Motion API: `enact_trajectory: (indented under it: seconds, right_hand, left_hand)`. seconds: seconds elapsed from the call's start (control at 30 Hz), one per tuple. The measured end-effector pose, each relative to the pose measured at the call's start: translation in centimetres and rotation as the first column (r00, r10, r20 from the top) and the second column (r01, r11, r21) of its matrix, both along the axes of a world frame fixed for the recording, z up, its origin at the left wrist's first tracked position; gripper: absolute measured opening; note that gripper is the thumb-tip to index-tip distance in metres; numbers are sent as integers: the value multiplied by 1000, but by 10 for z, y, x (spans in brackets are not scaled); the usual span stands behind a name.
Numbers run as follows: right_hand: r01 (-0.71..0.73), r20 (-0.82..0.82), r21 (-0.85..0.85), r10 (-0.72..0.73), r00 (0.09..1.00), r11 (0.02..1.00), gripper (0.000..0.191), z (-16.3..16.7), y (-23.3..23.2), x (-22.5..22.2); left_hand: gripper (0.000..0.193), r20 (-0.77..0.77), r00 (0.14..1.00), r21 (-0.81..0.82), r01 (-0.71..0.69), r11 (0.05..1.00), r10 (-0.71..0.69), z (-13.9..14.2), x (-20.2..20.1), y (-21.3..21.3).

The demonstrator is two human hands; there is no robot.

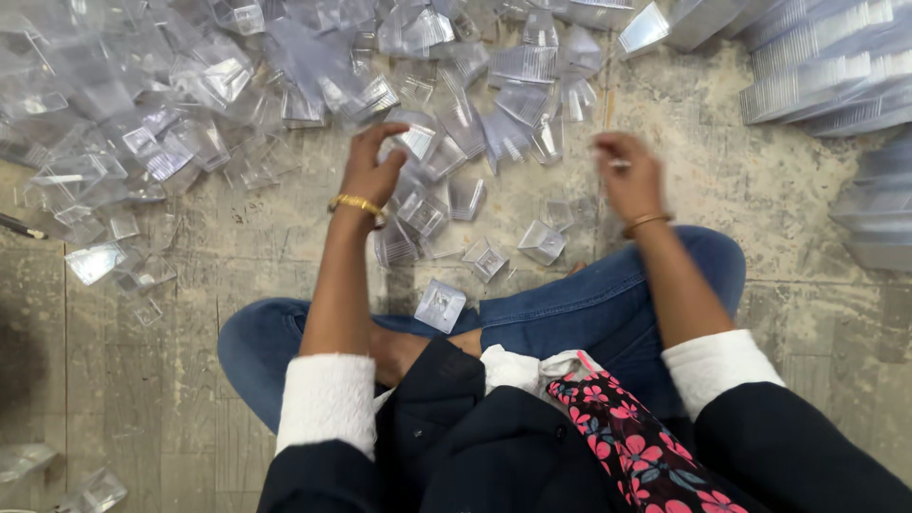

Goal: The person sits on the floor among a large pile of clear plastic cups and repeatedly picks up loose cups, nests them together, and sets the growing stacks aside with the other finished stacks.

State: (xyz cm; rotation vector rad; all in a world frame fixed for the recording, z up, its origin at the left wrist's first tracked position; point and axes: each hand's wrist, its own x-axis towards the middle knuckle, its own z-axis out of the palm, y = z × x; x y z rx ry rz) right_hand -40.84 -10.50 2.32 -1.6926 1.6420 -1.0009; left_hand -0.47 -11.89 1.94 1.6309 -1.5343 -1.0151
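Observation:
I sit cross-legged on a worn stone floor, in blue jeans. My left hand [372,167], with a gold bangle at the wrist, reaches into a heap of small clear plastic boxes [190,104] and its fingers close around one clear box [418,133]. My right hand [627,176], also with a bangle, is curled and blurred; it seems to pinch a small clear piece [613,161] near the right side of the heap. One clear box [441,304] rests on my knee.
Stacks of flat clear plastic sheets [817,66] lie at the upper right, and more [879,214] at the right edge. Loose boxes [543,242] are scattered before my legs. A dark pen [21,226] lies at the left. Pink floral cloth [636,437] sits in my lap.

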Motion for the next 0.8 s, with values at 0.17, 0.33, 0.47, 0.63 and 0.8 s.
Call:
enact_trajectory:
  seconds: [0.17,0.33,0.47,0.63,0.8]
  right_hand:
    - [-331,-75,39,333,940,943,24,10,28,114]
    - [-346,-23,133,352,936,929,37,13,25,162]
    - [-335,372,326,206,905,884,24,9,32,142]
    - [-102,495,415,-130,859,904,20,11,48,98]
    - [104,519,373,-300,801,922,18,24,57,85]
  left_hand:
    - [60,616,762,460,-143,876,-199,10,70,65]
    - [87,468,727,766,-51,640,-502,-4,73,106]
    - [65,482,748,733,-58,677,-457,-6,35,69]
    - [59,453,884,289,-24,957,-115,12,3,30]
    - [68,-72,988,227,-119,967,138,2,-5,63]
